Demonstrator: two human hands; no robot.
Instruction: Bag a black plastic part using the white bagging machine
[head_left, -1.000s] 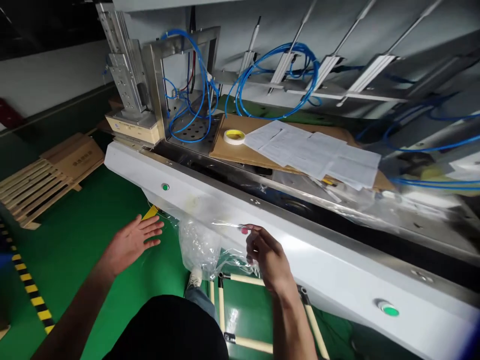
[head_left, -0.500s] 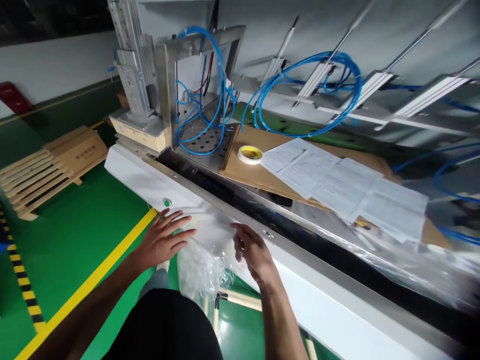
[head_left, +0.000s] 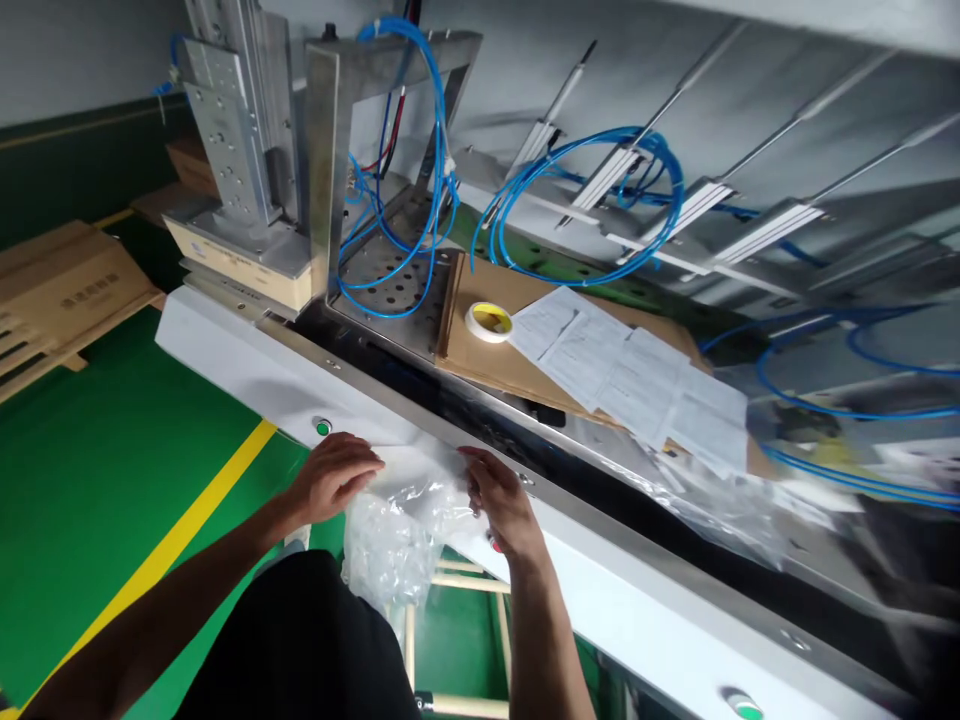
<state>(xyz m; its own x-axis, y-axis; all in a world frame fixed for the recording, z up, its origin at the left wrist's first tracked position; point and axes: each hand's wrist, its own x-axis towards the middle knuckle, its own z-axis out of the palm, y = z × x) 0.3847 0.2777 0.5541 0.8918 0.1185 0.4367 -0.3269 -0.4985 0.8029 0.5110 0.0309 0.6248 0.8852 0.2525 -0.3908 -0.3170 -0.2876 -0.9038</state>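
A crumpled clear plastic bag [head_left: 391,545] hangs in front of the white front panel [head_left: 645,600] of the machine bench, its upper part stretched between my hands. My left hand [head_left: 337,478] is closed, fingers together and thumb below, at the bag's upper left edge, just under a green button [head_left: 323,427]. On the other side, my right hand [head_left: 501,500] pinches the bag's upper right edge with thumb and forefinger, the remaining fingers curled. A red button [head_left: 496,544] is partly covered by the right wrist. The exact grip on the film is hard to see.
Behind the panel, a tape roll [head_left: 489,322] and printed papers [head_left: 600,360] lie on flat cardboard [head_left: 461,340]. Coiled blue tubing [head_left: 499,235] and metal cylinders [head_left: 765,230] stand at the back. A metal frame [head_left: 324,170] rises at left. Below is a pale tube frame [head_left: 410,650].
My left hand's spread fingers have closed together at the bag's edge. My right hand keeps its pinch. The view has shifted, moving the pallet and cardboard on the floor further left.
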